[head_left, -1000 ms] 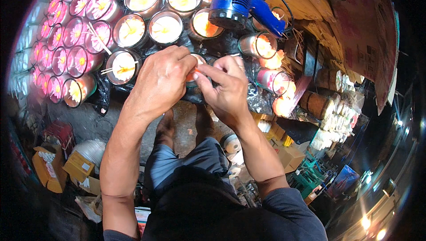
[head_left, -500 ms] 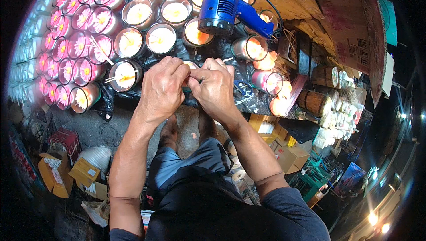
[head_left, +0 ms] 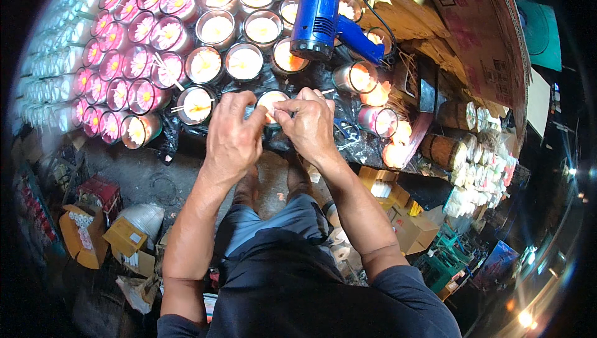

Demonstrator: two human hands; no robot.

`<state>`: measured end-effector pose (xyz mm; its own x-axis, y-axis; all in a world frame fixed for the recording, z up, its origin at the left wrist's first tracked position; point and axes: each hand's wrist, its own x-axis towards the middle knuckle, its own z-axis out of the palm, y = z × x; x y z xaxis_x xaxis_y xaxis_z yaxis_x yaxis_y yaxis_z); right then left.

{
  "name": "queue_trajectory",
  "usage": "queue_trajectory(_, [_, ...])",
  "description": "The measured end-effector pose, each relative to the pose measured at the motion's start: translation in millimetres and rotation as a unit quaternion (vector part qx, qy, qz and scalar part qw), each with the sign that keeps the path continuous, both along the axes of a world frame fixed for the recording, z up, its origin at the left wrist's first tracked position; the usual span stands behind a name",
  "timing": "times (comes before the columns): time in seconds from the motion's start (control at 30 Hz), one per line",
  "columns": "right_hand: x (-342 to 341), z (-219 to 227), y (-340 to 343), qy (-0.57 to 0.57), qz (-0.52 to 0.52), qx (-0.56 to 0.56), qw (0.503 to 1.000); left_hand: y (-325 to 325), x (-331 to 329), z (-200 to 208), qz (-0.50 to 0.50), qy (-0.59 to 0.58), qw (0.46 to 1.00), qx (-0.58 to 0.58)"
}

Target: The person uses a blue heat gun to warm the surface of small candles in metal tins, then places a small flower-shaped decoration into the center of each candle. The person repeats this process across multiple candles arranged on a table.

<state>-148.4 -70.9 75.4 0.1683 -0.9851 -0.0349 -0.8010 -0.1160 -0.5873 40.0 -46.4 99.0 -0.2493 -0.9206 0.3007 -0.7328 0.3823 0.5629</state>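
Our left hand (head_left: 235, 129) flanks the near candle glass (head_left: 271, 103); our right hand (head_left: 308, 128) overhangs it; we cannot tell either grip. A finger slip could tip it.

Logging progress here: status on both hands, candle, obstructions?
Left hand beside candle; right hand over its right edge. Candle upright, partly covered. Blue heat gun beyond, clear of hands.

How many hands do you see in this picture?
2: the left hand, at the left of a candle, and the right hand, at its right and partly over it. No other hands show.
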Motion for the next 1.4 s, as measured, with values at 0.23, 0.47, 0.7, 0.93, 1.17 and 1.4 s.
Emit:
queue_trajectory(0.23, [-0.4, -3.0, 0.0, -0.001, 0.005, 0.001, 1.0, 9.8, -7.0, 3.4, -0.015, -0.105, 0.992, 0.067])
queue_trajectory(0.47, [0.4, 1.4, -1.2, -0.01, 0.004, 0.015, 1.0, 6.1, -4.8, -0.9, -0.012, -0.114, 0.988, 0.1])
queue_trajectory(0.7, [0.9, 3.4, -1.2, -0.006, 0.0, 0.023, 1.0, 6.1, -5.6, 1.1, -0.014, -0.134, 0.985, 0.11])
queue_trajectory(0.93, [1.3, 3.0, 0.2, -0.003, -0.002, 0.025, 1.0, 5.3, -3.9, -1.6, -0.017, -0.14, 0.988, 0.069])
queue_trajectory(1.17, [0.3, 0.1, 0.3, -0.001, -0.001, 0.023, 1.0, 5.1, -2.0, -4.0, -0.02, -0.137, 0.989, 0.053])
queue_trajectory(1.4, [-1.8, -0.6, -1.4, -0.008, -0.005, 0.047, 0.999, 7.0, -1.5, -4.0, -0.019, -0.123, 0.989, 0.079])
